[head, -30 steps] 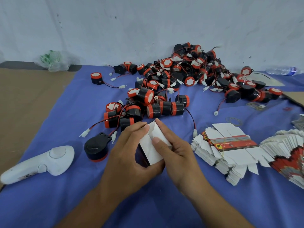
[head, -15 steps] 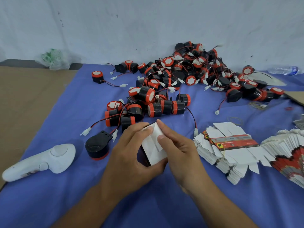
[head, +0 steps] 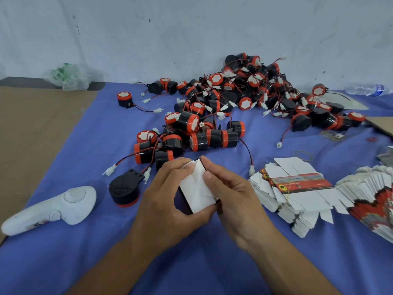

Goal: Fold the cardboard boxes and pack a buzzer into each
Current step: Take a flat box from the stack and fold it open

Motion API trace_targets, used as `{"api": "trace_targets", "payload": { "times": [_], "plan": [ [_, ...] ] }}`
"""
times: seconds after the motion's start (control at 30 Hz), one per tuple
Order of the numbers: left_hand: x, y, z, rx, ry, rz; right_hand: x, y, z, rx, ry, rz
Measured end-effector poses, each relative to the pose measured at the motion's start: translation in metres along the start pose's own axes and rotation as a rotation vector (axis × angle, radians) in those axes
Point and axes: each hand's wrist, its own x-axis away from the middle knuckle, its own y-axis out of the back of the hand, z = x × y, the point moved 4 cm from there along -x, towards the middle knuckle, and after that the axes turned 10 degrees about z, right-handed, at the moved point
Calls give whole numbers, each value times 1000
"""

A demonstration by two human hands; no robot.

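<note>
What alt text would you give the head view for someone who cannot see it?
The left hand and right hand hold a small white box, folding its flaps, above a blue cloth. Beyond lies a heap of black-and-red buzzers; stacked flat blanks sit right, a white controller left.

Buzzers (head: 229,107) behind box (head: 196,188)

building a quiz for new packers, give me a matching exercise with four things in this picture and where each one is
Things:
1 white controller
2 water bottle
3 plastic bag
4 half-folded box

Places:
a held by left hand and right hand
b far right, at the back
c near left, lying flat
d far left, at the back

Pairs: 1-c, 2-b, 3-d, 4-a
</note>
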Motion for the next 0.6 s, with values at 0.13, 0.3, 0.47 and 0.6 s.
{"api": "trace_targets", "payload": {
  "times": [0.13, 0.3, 0.47, 0.6],
  "plan": [
    [1, -2, -1, 35, 17, 17, 0, 0, 4, 53, 47, -16],
    [0, 2, 7, 117, 94, 150, 0, 6, 6, -26, -71, 36],
    [3, 2, 11, 166, 132, 177, 0, 8, 8, 141, -95, 41],
    [2, -6, 6, 281, 128, 230, 4, 8, 19, 407, 81, 3]
  ]
}}
